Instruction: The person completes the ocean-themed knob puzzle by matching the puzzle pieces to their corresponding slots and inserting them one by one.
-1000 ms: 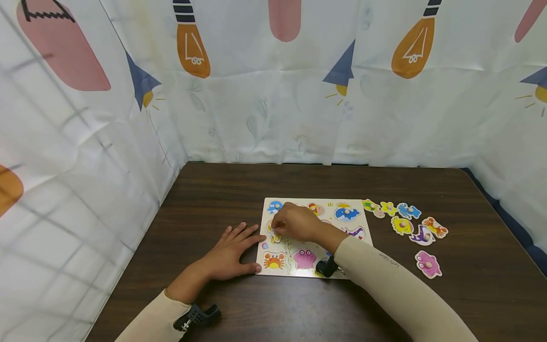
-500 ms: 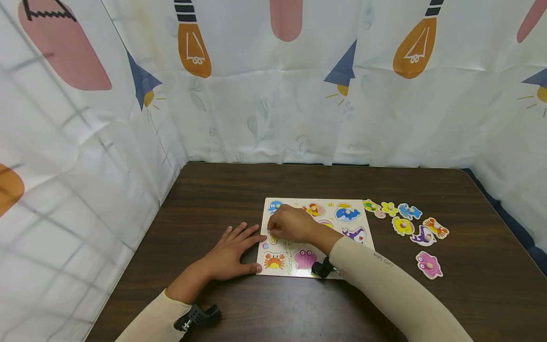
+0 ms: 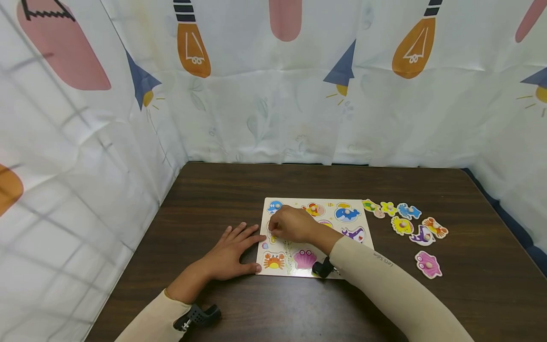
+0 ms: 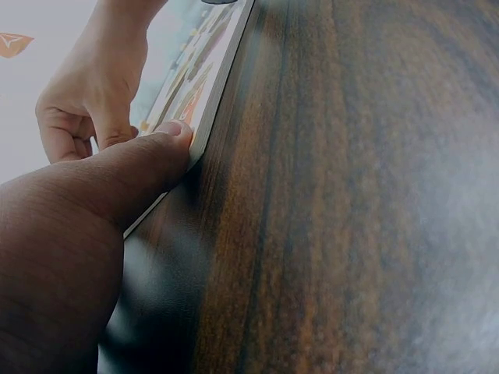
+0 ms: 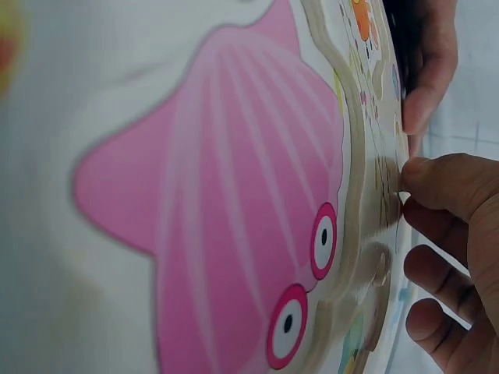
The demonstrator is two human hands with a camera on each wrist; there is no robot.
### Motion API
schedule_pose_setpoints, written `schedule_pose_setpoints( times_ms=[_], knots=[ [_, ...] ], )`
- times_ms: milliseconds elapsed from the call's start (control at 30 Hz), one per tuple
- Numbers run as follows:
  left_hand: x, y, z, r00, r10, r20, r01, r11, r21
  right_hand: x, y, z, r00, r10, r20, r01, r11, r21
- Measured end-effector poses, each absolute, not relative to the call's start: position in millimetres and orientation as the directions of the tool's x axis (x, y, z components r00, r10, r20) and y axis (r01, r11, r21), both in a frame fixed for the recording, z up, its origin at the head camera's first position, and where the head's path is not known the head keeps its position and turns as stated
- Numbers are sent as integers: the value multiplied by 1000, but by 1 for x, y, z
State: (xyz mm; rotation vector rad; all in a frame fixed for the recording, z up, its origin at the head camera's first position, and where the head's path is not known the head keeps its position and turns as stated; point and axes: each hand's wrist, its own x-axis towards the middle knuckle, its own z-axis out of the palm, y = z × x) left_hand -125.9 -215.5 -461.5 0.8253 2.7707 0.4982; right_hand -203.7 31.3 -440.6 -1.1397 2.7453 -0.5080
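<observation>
A puzzle board (image 3: 282,273) with printed sea animals lies on the table. My right hand (image 3: 295,223) is over its left middle slot, thumb and index finger (image 5: 440,179) pinching a small yellow puzzle piece (image 3: 273,240), mostly hidden under the fingers. My left hand (image 3: 231,251) lies with spread fingers at the board's left edge, its thumb (image 4: 168,140) on the near left corner. Below the right hand, the orange crab (image 3: 274,261) and the pink shell picture (image 5: 234,179) show on the board. A blue whale piece (image 3: 346,214) with a knob sits at the top right.
Loose pieces lie on the table right of the board: a pink one (image 3: 428,264), an orange one (image 3: 435,228), a purple one (image 3: 422,235), a yellow fish (image 3: 402,225) and a blue one (image 3: 409,211). White printed curtains (image 3: 273,118) stand behind the table.
Over the first half second my right hand shifted slightly left over the slot; since then it has barely moved. My left hand stays put at the board's edge.
</observation>
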Motion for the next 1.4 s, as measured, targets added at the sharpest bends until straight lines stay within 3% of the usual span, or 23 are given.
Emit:
schedule_pose_setpoints(
  times_ms=[1400],
  knots=[
    [-125,-215,-460,-824,555,-118,477,790,385,-200,150,-433,-861,-502,-77,-445,818,-365]
  ],
)
